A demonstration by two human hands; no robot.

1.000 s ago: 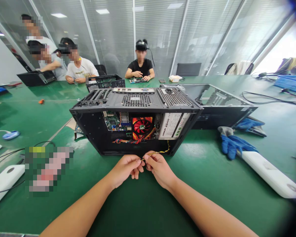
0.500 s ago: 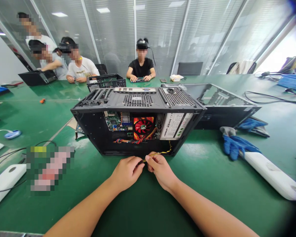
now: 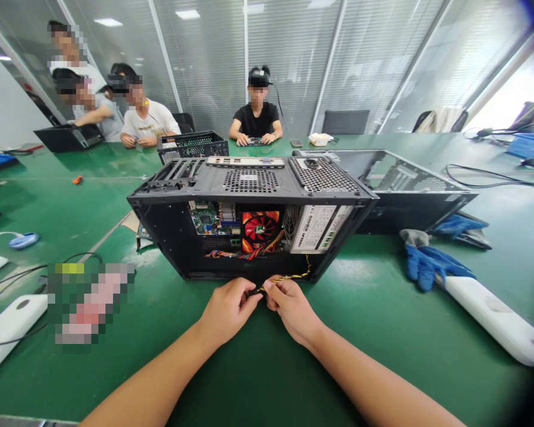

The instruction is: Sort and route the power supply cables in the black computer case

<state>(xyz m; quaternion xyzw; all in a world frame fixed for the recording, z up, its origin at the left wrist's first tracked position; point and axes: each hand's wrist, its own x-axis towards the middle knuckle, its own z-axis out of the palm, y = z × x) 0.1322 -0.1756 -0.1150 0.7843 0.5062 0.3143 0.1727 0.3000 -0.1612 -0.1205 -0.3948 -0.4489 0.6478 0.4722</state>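
Note:
A black computer case (image 3: 249,198) lies in front of me with its open side facing me. Inside it show a red fan (image 3: 260,229), a green motherboard (image 3: 203,219) and a silver power supply (image 3: 319,228). From below the power supply a twisted yellow and black cable (image 3: 293,276) runs out over the case's near edge. My right hand (image 3: 291,305) pinches this cable close to its end. Just left of it, the thumb and fingers of my left hand (image 3: 229,308) close on the cable's dark end, mostly hidden by the fingertips.
Blue gloves (image 3: 431,264) and a white power bank-like block (image 3: 493,314) lie at the right. A dark side panel (image 3: 409,210) rests behind the case. White devices with cables (image 3: 15,326) lie left. Co-workers (image 3: 256,121) sit across the green table (image 3: 115,379).
Both hands stay at the cable's end, with only slight finger movement. The view has shifted very slightly.

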